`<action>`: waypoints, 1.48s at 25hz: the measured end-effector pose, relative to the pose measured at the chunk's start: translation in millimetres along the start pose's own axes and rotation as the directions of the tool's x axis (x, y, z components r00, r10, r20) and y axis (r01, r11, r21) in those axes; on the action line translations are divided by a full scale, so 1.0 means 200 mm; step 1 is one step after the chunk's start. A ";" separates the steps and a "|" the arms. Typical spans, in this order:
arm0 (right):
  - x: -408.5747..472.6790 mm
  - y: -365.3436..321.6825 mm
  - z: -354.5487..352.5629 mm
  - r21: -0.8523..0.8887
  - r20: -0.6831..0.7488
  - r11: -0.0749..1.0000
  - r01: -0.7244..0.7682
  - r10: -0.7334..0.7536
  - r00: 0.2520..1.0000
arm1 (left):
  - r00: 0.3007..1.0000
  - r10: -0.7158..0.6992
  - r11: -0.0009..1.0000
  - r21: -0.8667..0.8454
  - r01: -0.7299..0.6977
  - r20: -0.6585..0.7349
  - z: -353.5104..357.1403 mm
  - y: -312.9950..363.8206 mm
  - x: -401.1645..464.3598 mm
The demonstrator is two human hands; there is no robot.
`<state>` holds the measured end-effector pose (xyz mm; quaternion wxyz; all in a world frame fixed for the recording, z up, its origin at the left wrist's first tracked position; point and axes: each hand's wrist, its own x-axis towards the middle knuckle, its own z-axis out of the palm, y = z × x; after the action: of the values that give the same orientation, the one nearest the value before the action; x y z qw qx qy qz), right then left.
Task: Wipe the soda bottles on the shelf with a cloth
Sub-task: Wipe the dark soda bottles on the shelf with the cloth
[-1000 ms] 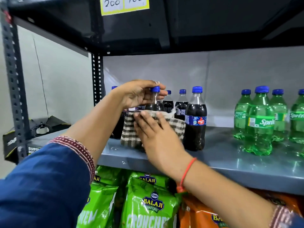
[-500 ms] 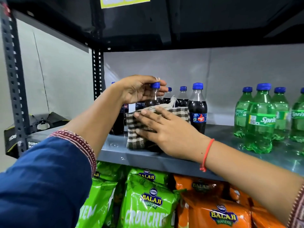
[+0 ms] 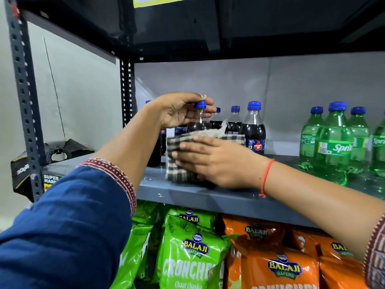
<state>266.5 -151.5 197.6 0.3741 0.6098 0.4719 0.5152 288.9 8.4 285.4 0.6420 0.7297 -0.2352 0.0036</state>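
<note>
Left hand (image 3: 179,110) curled around cola bottle (image 3: 199,122) neck, right hand (image 3: 216,161) flat, fingers extended, against checked cloth (image 3: 177,161) around its body.

My left hand (image 3: 179,110) grips a cola bottle (image 3: 199,124) by its cap; at its 5 o'clock, my right hand (image 3: 216,161) presses a cloth (image 3: 177,151) on it.

Left hand (image 3: 179,110): your fingers curl down over a bottle cap, thumb underneath, wrist bent, reaching toward 12 o'clock.
Left arm: your forearm rises from 7 o'clock, bare past a blue sleeve cuff.
Right hand (image 3: 216,161): your palm lies flat, fingers extended toward 9 o'clock, pressing checked cloth.
Right arm: it enters from 4 o'clock, red thread around the wrist.
</note>
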 end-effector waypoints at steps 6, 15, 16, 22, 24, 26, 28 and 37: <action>-0.02 0.03 0.01 0.020 -0.082 1.000 -0.002 0.004 0.997 | 1.000 0.000 1.000 -0.001 0.000 -0.004 -0.01 -0.01 0.00; -0.02 0.04 0.02 0.049 -0.066 0.999 0.020 -0.016 0.998 | 1.000 -0.003 1.000 -0.013 0.003 -0.003 -0.01 -0.01 0.00; -0.02 0.05 0.02 0.044 -0.060 0.999 0.028 -0.025 0.998 | 1.000 -0.004 1.000 -0.009 0.004 -0.004 -0.01 -0.01 0.00; -0.01 0.07 0.02 -0.018 -0.006 1.000 -0.017 0.017 1.000 | 1.000 -0.001 1.000 -0.013 0.001 0.005 0.00 -0.01 0.00; -0.01 0.07 0.01 0.024 -0.009 0.999 -0.044 0.044 0.999 | 1.000 -0.005 1.000 -0.018 0.006 0.005 0.00 -0.01 0.00; -0.02 0.08 0.01 0.016 0.005 1.000 0.003 -0.003 1.000 | 1.000 0.003 1.000 -0.003 -0.003 0.001 0.00 -0.01 0.00; -0.02 0.09 0.01 0.042 0.001 0.998 -0.044 0.044 0.999 | 1.000 0.000 1.000 0.004 0.000 0.007 0.00 -0.01 0.00; -0.18 -0.05 -0.18 0.291 -0.119 0.954 -0.069 0.108 0.987 | 0.999 0.001 0.996 0.089 0.002 -0.038 0.00 0.01 -0.03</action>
<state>228.9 -183.6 185.8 0.2263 0.6420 0.5375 0.4977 283.2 11.0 286.1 0.6133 0.7574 -0.2223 0.0278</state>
